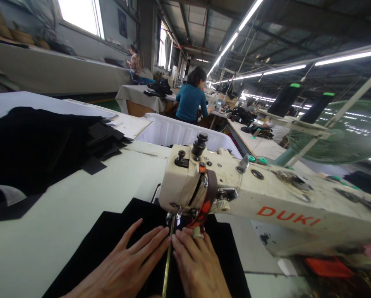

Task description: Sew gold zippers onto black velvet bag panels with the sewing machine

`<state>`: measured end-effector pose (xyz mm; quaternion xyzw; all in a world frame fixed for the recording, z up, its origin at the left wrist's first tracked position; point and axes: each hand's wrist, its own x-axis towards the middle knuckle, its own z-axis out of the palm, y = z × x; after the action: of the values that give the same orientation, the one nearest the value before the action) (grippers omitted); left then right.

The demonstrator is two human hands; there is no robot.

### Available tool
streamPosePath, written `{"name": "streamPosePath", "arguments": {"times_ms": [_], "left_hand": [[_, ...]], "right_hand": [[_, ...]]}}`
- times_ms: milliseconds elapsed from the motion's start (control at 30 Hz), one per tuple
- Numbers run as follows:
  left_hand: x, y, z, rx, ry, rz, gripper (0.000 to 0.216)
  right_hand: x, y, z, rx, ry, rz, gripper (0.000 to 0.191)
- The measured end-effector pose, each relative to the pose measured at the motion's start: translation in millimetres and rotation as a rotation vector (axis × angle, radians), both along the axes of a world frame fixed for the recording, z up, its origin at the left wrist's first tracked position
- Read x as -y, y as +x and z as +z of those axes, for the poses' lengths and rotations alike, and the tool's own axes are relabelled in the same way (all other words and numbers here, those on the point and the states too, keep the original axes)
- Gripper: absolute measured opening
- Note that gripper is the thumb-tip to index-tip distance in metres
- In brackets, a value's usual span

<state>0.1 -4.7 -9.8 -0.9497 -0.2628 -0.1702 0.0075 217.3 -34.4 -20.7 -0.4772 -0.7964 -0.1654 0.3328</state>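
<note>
Black fabric (92, 248) lies flat under the head of a white sewing machine (179, 182). Down its middle runs a narrow gold zipper (167, 269), leading up to the presser foot (173, 218). My left hand (132, 252) rests flat on the fabric left of the zipper, fingers stretched out and thumb spread. On the other side, my right hand (197, 260) lies flat with its fingers extended toward the needle area. Both sets of fingertips are close to the presser foot. The needle itself is too small to make out.
A pile of black fabric pieces (49, 145) covers the table's left side. Behind the machine stands a white plastic bin (185, 128). Thread cones (284, 99) and a green fan (337, 132) are at the right. A person in a teal top (191, 101) sits ahead.
</note>
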Motion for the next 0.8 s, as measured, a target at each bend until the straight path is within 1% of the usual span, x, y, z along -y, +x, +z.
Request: {"name": "streamPosePath", "arguments": {"times_ms": [133, 300, 433, 633, 800], "left_hand": [[1.0, -0.4, 3.3, -0.038, -0.028, -0.032, 0.079], [1.2, 0.7, 2.1, -0.049, -0.049, -0.019, 0.078], [3.0, 1.5, 2.2, -0.065, -0.052, -0.011, 0.076], [1.5, 1.7, 5.2, -0.052, -0.081, 0.005, 0.086], [-2.8, 1.5, 8.7, 0.003, -0.099, -0.009, 0.089]], "right_hand": [[0.8, 0.6, -2.2, 0.046, -0.018, -0.002, 0.036], [2.3, 2.2, -4.8, 0.046, -0.018, 0.007, 0.035], [3.9, 2.6, -5.0, 0.079, -0.037, -0.004, 0.039], [3.6, 3.3, -4.1, 0.090, -0.038, 0.010, 0.036], [1.4, 5.9, -2.3, 0.102, -0.092, 0.023, 0.030]]}}
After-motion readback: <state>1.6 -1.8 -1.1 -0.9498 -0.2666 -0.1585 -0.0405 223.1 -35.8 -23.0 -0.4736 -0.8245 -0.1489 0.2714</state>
